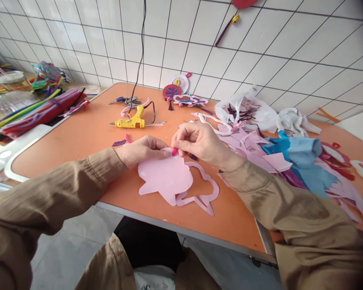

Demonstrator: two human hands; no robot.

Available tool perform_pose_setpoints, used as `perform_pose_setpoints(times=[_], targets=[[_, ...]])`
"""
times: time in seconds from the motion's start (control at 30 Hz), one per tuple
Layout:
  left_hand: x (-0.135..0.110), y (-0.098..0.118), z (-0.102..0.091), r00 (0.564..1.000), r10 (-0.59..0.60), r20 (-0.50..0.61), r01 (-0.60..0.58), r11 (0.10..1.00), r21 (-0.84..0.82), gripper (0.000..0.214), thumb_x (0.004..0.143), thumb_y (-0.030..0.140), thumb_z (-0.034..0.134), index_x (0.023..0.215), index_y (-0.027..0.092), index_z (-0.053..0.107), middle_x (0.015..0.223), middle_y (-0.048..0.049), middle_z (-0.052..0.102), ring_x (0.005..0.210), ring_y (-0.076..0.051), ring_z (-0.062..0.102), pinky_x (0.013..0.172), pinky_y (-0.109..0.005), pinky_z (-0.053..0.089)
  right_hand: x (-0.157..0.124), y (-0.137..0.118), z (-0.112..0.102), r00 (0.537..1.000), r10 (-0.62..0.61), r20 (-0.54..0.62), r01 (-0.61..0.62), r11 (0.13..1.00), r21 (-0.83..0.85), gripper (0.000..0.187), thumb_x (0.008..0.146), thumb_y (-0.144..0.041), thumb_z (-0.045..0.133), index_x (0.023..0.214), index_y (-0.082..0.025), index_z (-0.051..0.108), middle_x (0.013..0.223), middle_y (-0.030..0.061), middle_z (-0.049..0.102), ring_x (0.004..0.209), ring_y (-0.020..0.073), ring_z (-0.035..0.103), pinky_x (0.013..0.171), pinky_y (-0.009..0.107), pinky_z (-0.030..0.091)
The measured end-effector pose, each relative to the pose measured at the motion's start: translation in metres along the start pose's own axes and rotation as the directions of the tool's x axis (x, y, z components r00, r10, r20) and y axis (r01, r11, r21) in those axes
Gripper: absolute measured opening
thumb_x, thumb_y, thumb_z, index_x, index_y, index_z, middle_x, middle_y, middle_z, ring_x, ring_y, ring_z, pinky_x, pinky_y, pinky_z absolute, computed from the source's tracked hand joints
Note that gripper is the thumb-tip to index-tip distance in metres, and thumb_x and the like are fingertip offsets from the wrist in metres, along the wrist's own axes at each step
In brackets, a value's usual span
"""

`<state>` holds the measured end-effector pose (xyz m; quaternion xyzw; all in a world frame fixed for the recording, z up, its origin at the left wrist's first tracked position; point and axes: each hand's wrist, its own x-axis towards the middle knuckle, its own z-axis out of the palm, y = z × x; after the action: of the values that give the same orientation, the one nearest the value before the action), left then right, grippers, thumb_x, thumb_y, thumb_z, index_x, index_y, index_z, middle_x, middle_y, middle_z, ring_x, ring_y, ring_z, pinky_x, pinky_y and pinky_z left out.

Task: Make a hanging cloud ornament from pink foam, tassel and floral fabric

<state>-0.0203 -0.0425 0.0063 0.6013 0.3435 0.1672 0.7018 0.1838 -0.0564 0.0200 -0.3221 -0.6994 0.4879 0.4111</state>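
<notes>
My left hand [147,150] pinches the top edge of a pink felt cutout [166,175] with a scalloped outline and pointed corners. Against that same edge, my right hand [196,141] grips a small magenta strip [174,152] between thumb and fingers. Part of the strip is covered by the fingertips. Beside the cutout, partly beneath it, a pink outline frame [213,189] of a similar shape lies on the orange table [121,191]. Beyond my left hand rests a yellow glue gun [133,119], its nozzle pointing left.
Pink and blue scraps [308,161] and a white plastic bag [251,105] crowd the right side. Pipe cleaners [45,112] lie at far left, keys [130,100] behind the glue gun. A black cord [142,40] hangs before the tiled wall. Round ornaments [171,91] stand at the back.
</notes>
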Motion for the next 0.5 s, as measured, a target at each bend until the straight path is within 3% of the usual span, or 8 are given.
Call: perform_pose_setpoints(times=[0.3,0.5], targets=[[-0.004,0.003,0.000,0.997,0.032,-0.074,-0.028,0.998,0.055,0.053,0.061,0.052,0.089,0.084,0.008,0.073,0.062,-0.0015,0.064,0.047,-0.008,0.052,0.043,-0.019,0.038,0.011,-0.005,0.000,0.999,0.023,0.039,-0.023,1.000,-0.016,0.036,0.072,-0.032,0.086,0.063,-0.018,0.054,0.063,-0.0008,0.066,0.046,0.0066,0.055,0.041,0.020,0.040],[-0.003,-0.002,-0.001,0.989,0.046,-0.143,-0.041,0.998,0.041,0.044,0.062,0.047,0.088,0.080,0.009,0.074,0.060,-0.0012,0.063,0.048,-0.008,0.050,0.044,-0.020,0.035,0.016,-0.001,0.003,0.998,0.025,0.049,-0.024,0.999,-0.040,0.032,0.073,-0.032,0.084,0.066,-0.018,0.056,0.068,-0.0002,0.068,0.047,0.0072,0.055,0.043,0.022,0.041]])
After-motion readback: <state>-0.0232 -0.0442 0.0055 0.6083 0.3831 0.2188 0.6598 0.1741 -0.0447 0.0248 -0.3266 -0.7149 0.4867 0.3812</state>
